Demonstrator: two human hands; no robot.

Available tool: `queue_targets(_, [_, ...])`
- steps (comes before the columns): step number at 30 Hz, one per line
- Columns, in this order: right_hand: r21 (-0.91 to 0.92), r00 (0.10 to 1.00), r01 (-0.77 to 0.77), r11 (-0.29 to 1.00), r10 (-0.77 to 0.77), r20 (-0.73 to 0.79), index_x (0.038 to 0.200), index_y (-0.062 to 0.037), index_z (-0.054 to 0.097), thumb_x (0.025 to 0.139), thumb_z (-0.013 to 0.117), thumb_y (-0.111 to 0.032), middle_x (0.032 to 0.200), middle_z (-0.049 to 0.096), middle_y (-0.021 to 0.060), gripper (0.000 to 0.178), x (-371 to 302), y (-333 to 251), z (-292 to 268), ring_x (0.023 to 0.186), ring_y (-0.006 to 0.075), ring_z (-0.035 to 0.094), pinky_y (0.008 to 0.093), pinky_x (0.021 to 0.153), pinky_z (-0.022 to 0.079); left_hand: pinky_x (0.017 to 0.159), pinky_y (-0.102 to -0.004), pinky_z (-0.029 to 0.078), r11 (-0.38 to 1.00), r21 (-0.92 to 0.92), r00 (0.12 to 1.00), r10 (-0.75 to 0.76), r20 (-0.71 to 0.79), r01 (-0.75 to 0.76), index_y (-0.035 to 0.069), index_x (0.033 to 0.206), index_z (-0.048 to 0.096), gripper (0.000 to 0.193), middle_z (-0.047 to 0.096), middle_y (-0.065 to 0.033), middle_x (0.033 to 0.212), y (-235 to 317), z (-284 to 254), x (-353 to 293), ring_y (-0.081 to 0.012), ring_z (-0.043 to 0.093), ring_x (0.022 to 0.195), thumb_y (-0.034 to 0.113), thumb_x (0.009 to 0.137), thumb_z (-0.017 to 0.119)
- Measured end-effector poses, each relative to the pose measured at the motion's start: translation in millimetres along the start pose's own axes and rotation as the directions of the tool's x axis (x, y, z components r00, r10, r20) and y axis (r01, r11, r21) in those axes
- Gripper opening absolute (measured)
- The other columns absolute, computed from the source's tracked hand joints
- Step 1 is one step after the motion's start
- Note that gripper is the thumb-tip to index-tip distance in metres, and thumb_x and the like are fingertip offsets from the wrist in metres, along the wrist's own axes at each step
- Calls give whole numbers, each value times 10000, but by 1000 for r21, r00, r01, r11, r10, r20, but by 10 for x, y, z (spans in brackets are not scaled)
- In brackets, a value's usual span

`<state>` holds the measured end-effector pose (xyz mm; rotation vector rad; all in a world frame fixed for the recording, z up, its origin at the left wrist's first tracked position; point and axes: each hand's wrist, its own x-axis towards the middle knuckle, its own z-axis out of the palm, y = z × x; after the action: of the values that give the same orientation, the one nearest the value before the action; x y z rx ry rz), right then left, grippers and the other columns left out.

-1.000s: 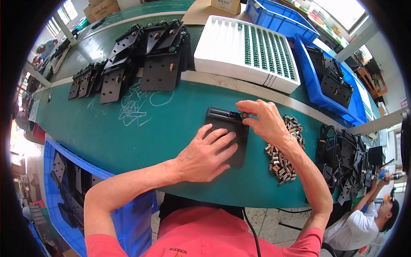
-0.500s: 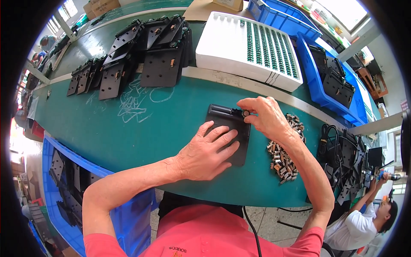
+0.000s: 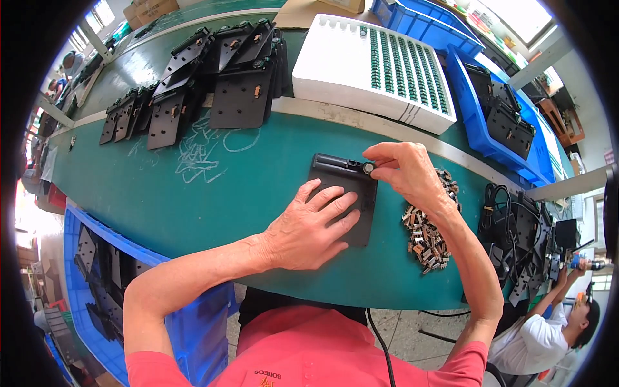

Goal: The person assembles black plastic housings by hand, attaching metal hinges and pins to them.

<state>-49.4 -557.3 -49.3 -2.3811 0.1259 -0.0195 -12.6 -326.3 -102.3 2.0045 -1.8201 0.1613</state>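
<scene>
A flat black plate with a raised black bar along its far edge lies on the green tabletop in front of me. My left hand rests flat on the plate, fingers spread. At the bar's right end sits a small round part with a pale face and dark rim. My right hand has its thumb and forefinger closed around this part at the plate's far right corner. The tips of its other fingers are hidden.
Right of the plate is a pile of small metal-and-brown switch-like parts. A white foam tray holds rows of green round parts. Black plates stand stacked at far left. Blue crates flank the table; cables lie right. A co-worker sits at right.
My right hand has shifted slightly up and to the right at the round part, showing more of its pale face. My left hand stays on the plate.
</scene>
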Motion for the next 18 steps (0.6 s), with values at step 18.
queue_targets(18, [3,996,-30,1000,30,-78,964,16,727,770,711,-8,857,693,112,196,-43,78,1,771,199,657,334,721,533,1062,-573,337,1000,2,1000,-1,9,1,48,1231,600,538,521,-171,1340,8,-5,4,-329,476,1253,298,777,742])
